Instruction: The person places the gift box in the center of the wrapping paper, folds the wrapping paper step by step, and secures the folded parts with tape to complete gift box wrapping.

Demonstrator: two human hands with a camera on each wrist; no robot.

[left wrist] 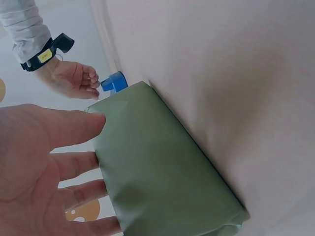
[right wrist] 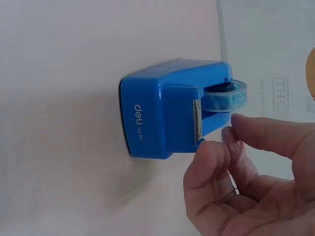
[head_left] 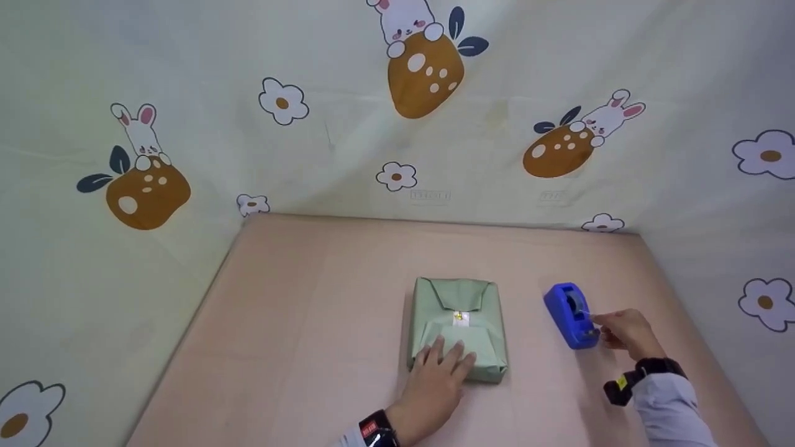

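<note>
A package wrapped in green paper [head_left: 463,298] lies on the table, its folded flaps meeting under a small whitish sticker [head_left: 461,318] with a yellow mark. My left hand [head_left: 435,385] rests on the near part of the package with fingers spread; in the left wrist view the thumb and fingers [left wrist: 81,191] reach along its edge. To the right stands a blue tape dispenser [head_left: 570,316], its cutter edge facing the right wrist view. My right hand [head_left: 628,332] pinches the end of the clear tape at the roll [right wrist: 229,101], thumb and fingertips close together.
The pinkish table [head_left: 323,298] meets a pale cloth backdrop [head_left: 205,143] printed with rabbits, brown fruit and flowers at the back and sides. A gap of table separates the package from the dispenser. Each wrist wears a dark strap with a device.
</note>
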